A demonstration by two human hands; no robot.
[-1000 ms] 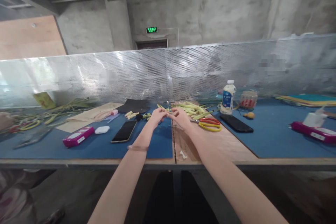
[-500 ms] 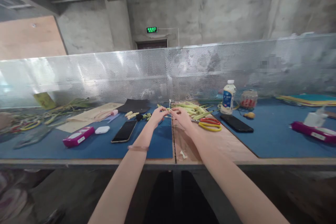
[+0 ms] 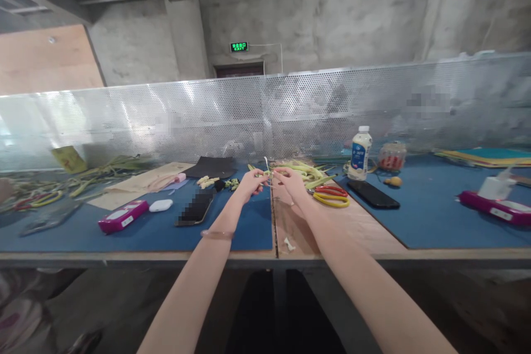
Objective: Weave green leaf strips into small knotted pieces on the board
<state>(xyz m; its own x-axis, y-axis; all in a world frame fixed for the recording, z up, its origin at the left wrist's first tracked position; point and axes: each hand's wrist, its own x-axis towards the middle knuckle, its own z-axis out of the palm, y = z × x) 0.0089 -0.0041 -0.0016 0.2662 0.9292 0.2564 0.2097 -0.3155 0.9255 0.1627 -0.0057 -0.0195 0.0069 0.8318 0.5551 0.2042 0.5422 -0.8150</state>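
My left hand (image 3: 251,183) and my right hand (image 3: 291,183) work close together over the seam between the blue mat and the bare wooden board. Left fingers are pinched around a thin pale stem (image 3: 266,162), whose whitish tip stands up between the hands. The right thumb and fingertips also pinch at this piece, though fingers hide most of it. Just behind the right hand lies a pile of long yellow-green strips (image 3: 309,172). Scissors with red and yellow handles (image 3: 332,197) rest to its right. Small yellow and green pieces (image 3: 232,183) lie left of my left hand.
Phones (image 3: 194,207) (image 3: 373,193) lie on both sides. Purple boxes (image 3: 123,217) (image 3: 498,207) sit farther out. A bottle (image 3: 359,155) and a clear jar (image 3: 392,156) stand right. A perforated metal screen (image 3: 232,116) runs behind the table.
The hands have moved slightly apart, and the right fingers have opened out a little. The pale tip leans a bit more to the left.
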